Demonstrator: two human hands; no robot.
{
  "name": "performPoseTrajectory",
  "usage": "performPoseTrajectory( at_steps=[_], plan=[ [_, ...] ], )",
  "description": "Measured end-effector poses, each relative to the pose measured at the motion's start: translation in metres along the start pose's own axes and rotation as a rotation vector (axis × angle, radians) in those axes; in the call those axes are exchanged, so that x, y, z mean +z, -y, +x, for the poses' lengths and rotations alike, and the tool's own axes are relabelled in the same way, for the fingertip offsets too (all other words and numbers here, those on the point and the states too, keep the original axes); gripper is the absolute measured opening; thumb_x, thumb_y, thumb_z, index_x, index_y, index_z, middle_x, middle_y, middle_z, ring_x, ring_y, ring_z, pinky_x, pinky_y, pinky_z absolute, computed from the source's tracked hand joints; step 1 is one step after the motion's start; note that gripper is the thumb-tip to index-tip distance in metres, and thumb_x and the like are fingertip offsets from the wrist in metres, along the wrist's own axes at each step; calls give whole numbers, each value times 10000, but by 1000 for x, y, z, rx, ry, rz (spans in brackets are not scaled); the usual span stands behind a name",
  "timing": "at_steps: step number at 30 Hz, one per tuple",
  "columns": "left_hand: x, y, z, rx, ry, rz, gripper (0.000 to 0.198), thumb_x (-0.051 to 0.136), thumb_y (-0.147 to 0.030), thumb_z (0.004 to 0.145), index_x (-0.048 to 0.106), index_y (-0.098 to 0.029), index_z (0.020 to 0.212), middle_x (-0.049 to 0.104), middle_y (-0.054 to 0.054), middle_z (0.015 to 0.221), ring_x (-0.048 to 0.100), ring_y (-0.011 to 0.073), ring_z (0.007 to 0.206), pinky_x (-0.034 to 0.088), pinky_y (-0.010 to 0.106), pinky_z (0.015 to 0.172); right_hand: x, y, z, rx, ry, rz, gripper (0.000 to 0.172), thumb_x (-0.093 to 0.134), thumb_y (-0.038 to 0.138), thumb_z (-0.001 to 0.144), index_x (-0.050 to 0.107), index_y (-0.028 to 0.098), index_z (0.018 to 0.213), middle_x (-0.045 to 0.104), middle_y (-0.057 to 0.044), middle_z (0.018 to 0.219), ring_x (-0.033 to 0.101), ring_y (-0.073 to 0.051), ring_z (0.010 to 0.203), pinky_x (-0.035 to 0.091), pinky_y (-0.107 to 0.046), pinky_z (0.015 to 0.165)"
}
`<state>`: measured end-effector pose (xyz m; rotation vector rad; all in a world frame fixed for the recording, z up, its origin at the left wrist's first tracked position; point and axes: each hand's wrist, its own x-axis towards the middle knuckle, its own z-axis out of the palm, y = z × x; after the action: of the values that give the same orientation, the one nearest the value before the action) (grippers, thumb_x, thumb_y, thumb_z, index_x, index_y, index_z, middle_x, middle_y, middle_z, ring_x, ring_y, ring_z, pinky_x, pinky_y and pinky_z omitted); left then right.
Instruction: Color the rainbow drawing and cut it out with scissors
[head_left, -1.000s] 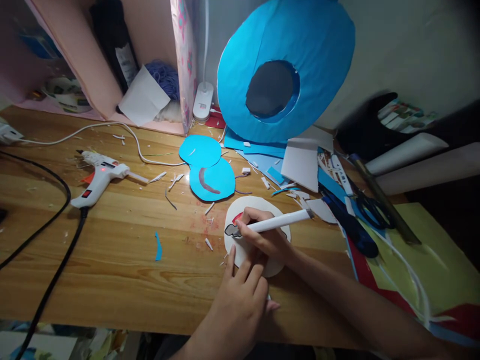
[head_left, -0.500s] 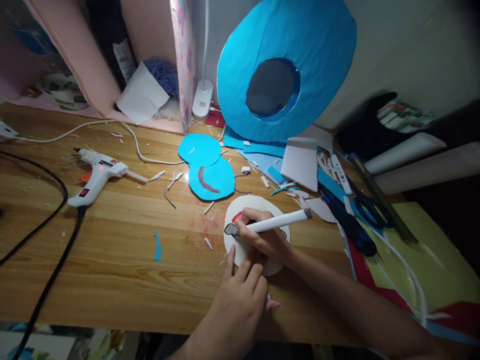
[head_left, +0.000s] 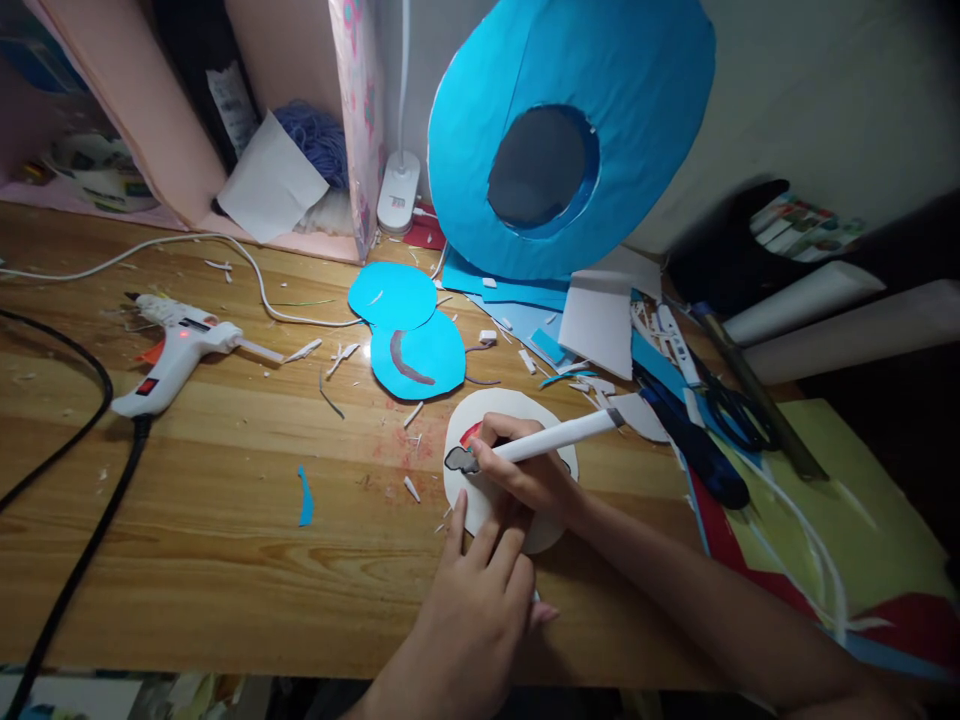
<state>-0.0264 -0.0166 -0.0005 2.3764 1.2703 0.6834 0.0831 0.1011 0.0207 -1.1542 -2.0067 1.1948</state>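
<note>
A white paper oval [head_left: 517, 412] lies on the wooden desk [head_left: 225, 520], with a red patch and a dark grey shape drawn near its left edge. My right hand [head_left: 529, 475] is closed around a white marker [head_left: 562, 438], its tip on the grey shape. My left hand [head_left: 480, 590] rests on the oval's lower edge, fingers stretched flat and pressing it down. Part of the oval is hidden under both hands.
Two blue paper ovals [head_left: 409, 330] lie behind the white one. A big blue disc with a dark hole [head_left: 570, 130] leans on the wall. A white glue gun [head_left: 172, 345] and black cable [head_left: 82, 560] lie left. Scissors [head_left: 739, 415], paper scraps and coloured sheets [head_left: 847, 500] lie right.
The view has shifted slightly, so everything sits a little further left and up. Both hands and the marker stay in the same place on the white oval.
</note>
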Motion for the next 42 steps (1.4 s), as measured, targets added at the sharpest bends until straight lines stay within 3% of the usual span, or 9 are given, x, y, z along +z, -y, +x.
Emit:
performPoseTrajectory(
  at_steps=[12, 22, 28, 31, 34, 37, 39, 42],
  plan=[
    [-3, -2, -1, -32, 47, -54, 108, 500, -272, 926, 542, -174, 904, 621, 52, 1079, 542, 246, 1130, 264, 584, 1109, -1, -4, -1, 18, 11, 26, 291, 487, 292, 838, 398, 198, 577, 430, 34, 548, 389, -105, 527, 309, -232, 515],
    [-3, -2, 1, -24, 27, -46, 133, 508, -291, 922, 555, -172, 890, 645, 58, 1039, 572, 252, 1109, 305, 590, 1086, -1, -3, -1, 39, 3, 35, 294, 509, 294, 840, 413, 194, 581, 434, 33, 554, 387, -102, 530, 313, -234, 517],
    [1, 4, 3, 30, -57, 15, 194, 512, -349, 924, 563, -174, 857, 590, 81, 1292, 446, 227, 1292, 270, 522, 1127, -3, -10, 2, 188, -83, 463, 347, 591, 401, 820, 445, 198, 579, 477, 40, 539, 444, -104, 516, 338, -222, 512],
    [3, 9, 5, 56, -151, 46, 227, 455, -337, 950, 566, -181, 826, 629, 32, 1251, 508, 183, 1233, 125, 444, 1181, -5, -18, 6, 212, -107, 660, 372, 594, 470, 805, 485, 193, 582, 434, 51, 509, 375, -93, 465, 284, -221, 469],
    [7, 12, 7, 99, -166, 84, 269, 399, -316, 967, 563, -181, 802, 652, 29, 1211, 522, 179, 1213, 29, 404, 1187, -10, -19, 9, 232, -134, 749, 400, 573, 529, 791, 508, 189, 591, 399, 47, 515, 326, -97, 477, 248, -226, 461],
    [14, 15, 7, 86, -254, 36, 329, 346, -360, 978, 531, -194, 763, 672, 73, 1154, 538, 174, 1191, 125, 374, 1179, -20, -14, -1, 261, -75, 723, 314, 655, 472, 758, 511, 202, 690, 431, 50, 572, 339, -97, 499, 270, -221, 485],
    [17, 17, 6, 4, -350, -60, 346, 319, -404, 978, 520, -205, 779, 680, 87, 1113, 560, 169, 1160, 240, 357, 1145, -27, -12, -16, 236, -29, 720, 297, 704, 429, 731, 495, 219, 735, 433, 55, 590, 336, -96, 495, 271, -220, 484],
    [10, 19, 4, -105, -284, -200, 318, 332, -457, 967, 539, -233, 879, 697, 43, 1024, 632, 159, 1017, 413, 328, 1019, -30, -15, -46, 155, 5, 739, 313, 699, 439, 711, 464, 235, 682, 392, 58, 541, 312, -103, 452, 242, -238, 445]
  ],
)
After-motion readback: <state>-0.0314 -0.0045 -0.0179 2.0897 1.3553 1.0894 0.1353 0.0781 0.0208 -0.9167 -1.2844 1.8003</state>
